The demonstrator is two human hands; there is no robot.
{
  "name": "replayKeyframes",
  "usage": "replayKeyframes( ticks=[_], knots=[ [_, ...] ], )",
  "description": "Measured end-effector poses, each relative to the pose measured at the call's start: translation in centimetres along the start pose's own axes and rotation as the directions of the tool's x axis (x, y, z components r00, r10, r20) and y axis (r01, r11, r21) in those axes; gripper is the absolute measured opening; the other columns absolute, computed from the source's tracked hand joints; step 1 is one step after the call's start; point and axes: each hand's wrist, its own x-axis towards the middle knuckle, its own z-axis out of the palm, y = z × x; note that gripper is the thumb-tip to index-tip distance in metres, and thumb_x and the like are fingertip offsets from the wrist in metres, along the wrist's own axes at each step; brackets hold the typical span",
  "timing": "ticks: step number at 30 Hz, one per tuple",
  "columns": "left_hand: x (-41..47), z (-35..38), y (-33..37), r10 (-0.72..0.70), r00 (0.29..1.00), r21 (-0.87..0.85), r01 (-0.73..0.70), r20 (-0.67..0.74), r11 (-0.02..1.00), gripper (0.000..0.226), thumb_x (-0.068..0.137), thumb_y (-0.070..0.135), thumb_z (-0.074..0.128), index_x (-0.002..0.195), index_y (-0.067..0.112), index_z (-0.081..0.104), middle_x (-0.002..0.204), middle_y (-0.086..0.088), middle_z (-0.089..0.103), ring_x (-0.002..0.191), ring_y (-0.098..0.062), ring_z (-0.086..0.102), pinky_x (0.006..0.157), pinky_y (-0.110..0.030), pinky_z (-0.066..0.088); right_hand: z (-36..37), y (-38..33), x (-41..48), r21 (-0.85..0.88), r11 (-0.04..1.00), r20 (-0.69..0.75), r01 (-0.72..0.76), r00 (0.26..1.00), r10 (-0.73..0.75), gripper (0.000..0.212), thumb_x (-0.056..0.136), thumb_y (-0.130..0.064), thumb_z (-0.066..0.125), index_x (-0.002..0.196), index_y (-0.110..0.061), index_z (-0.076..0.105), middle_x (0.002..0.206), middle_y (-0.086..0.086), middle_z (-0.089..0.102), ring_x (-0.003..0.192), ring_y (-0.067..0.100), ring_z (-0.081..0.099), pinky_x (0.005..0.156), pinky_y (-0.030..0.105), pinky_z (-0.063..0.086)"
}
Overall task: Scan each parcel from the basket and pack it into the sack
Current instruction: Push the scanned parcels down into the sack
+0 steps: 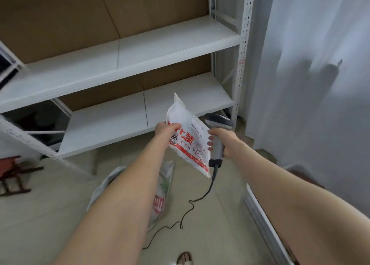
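1 parcel [189,133] beside scanner [217,151]

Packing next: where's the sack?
Head view, lower centre: the white, red-printed woven sack lies on the tiled floor, partly hidden behind the left forearm.

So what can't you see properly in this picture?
- Basket: nowhere in the head view.
- Sack: mostly behind the left forearm, so its opening and contents are hidden.
- Scanner: the parcel covers part of its head, and the right hand wraps its handle.
- Label print on the parcel: too small and blurred to read; the left hand covers one edge.
- Foot: cut off by the bottom edge.
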Motion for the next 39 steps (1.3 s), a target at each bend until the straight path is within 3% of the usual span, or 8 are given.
replayKeyframes(
  ticks=[3, 8, 12, 16, 28, 30, 34, 39],
  knots=[
    [1.6, -6.3, -2.4, 0.011, 0.995, 0.003, -0.011, -0.101, 1.0, 0.009, 0.082, 0.013, 0.07, 0.085, 0.014, 0.062, 0.086, -0.01, 0.071, 0.074, -0.024, 0.071, 0.072, -0.036, 0.059, 6.1, 1.5, 0.3, -0.029, 0.999, 0.057, -0.024, 0.998, 0.025, 0.008, 0.084, -0.008, 0.069, 0.086, -0.006, 0.062, 0.09, 0.013, 0.063, 0.079, 0.027, 0.061, 0.077, 0.04, 0.055],
    [6.5, -17.3, -6.6, 0.013, 0.974, -0.002, -0.014, -0.226, 1.0, 0.013, 0.083, 0.02, 0.07, 0.077, 0.021, 0.059, 0.082, -0.004, 0.07, 0.077, -0.024, 0.07, 0.077, -0.038, 0.058, 17.1, 4.6, 2.4, -0.092, 0.995, 0.14, -0.05, 0.988, 0.063, 0.009, 0.084, -0.008, 0.07, 0.086, -0.006, 0.062, 0.086, 0.012, 0.063, 0.077, 0.026, 0.06, 0.076, 0.039, 0.054],
    [12.3, -25.3, -10.3, -0.023, 0.963, -0.002, 0.023, -0.27, 1.0, 0.014, 0.085, 0.02, 0.069, 0.095, 0.022, 0.06, 0.075, 0.002, 0.066, 0.072, -0.02, 0.068, 0.07, -0.033, 0.056, 27.0, 8.0, 5.5, -0.11, 0.989, 0.155, -0.102, 0.981, 0.118, 0.01, 0.084, -0.007, 0.071, 0.088, -0.006, 0.062, 0.08, 0.011, 0.064, 0.067, 0.022, 0.061, 0.06, 0.032, 0.052],
    [18.7, -31.9, -15.2, -0.091, 0.949, 0.019, 0.102, -0.301, 0.995, 0.022, 0.089, 0.019, 0.065, 0.111, 0.017, 0.064, 0.09, -0.006, 0.069, 0.079, -0.024, 0.067, 0.076, -0.037, 0.055, 35.7, 12.0, 9.0, -0.13, 0.979, 0.166, -0.16, 0.969, 0.18, 0.012, 0.083, -0.008, 0.071, 0.093, -0.005, 0.064, 0.083, 0.011, 0.066, 0.072, 0.024, 0.062, 0.064, 0.032, 0.052],
    [32.1, -37.2, -34.6, -0.312, 0.848, 0.109, 0.391, -0.429, 0.914, 0.032, 0.092, 0.002, 0.046, 0.123, 0.0, 0.055, 0.094, -0.015, 0.063, 0.083, -0.027, 0.062, 0.071, -0.033, 0.052, 44.7, 25.7, 23.0, -0.161, 0.947, 0.116, -0.28, 0.947, 0.299, 0.015, 0.084, -0.006, 0.069, 0.071, -0.008, 0.062, 0.065, 0.007, 0.062, 0.056, 0.018, 0.059, 0.056, 0.028, 0.052],
    [33.5, -37.3, -39.4, -0.43, 0.818, 0.059, 0.486, -0.382, 0.872, 0.032, 0.093, 0.004, 0.047, 0.124, -0.003, 0.054, 0.077, -0.004, 0.051, 0.073, -0.02, 0.055, 0.065, -0.028, 0.049, 44.8, 28.6, 25.5, -0.181, 0.939, 0.096, -0.294, 0.945, 0.314, 0.009, 0.082, -0.007, 0.072, 0.077, -0.007, 0.065, 0.068, 0.009, 0.065, 0.057, 0.019, 0.062, 0.055, 0.029, 0.054],
    [35.5, -36.0, -47.9, -0.65, 0.707, -0.312, 0.574, -0.278, 0.757, 0.034, 0.092, 0.003, 0.049, 0.125, 0.0, 0.055, 0.083, -0.007, 0.054, 0.088, -0.027, 0.055, 0.081, -0.041, 0.05, 45.2, 33.8, 30.0, -0.209, 0.923, 0.103, -0.322, 0.932, 0.348, 0.006, 0.085, -0.007, 0.07, 0.084, -0.006, 0.064, 0.077, 0.011, 0.065, 0.065, 0.022, 0.061, 0.061, 0.032, 0.052],
    [38.5, -33.5, -51.3, -0.561, 0.696, -0.561, 0.269, -0.449, 0.783, 0.024, 0.098, 0.014, 0.043, 0.106, 0.004, 0.064, 0.087, -0.011, 0.066, 0.066, -0.02, 0.06, 0.055, -0.027, 0.052, 46.3, 38.4, 34.4, -0.266, 0.902, 0.141, -0.339, 0.912, 0.384, 0.013, 0.085, -0.01, 0.071, 0.094, -0.005, 0.064, 0.086, 0.013, 0.066, 0.073, 0.024, 0.062, 0.063, 0.034, 0.052]
  ],
)
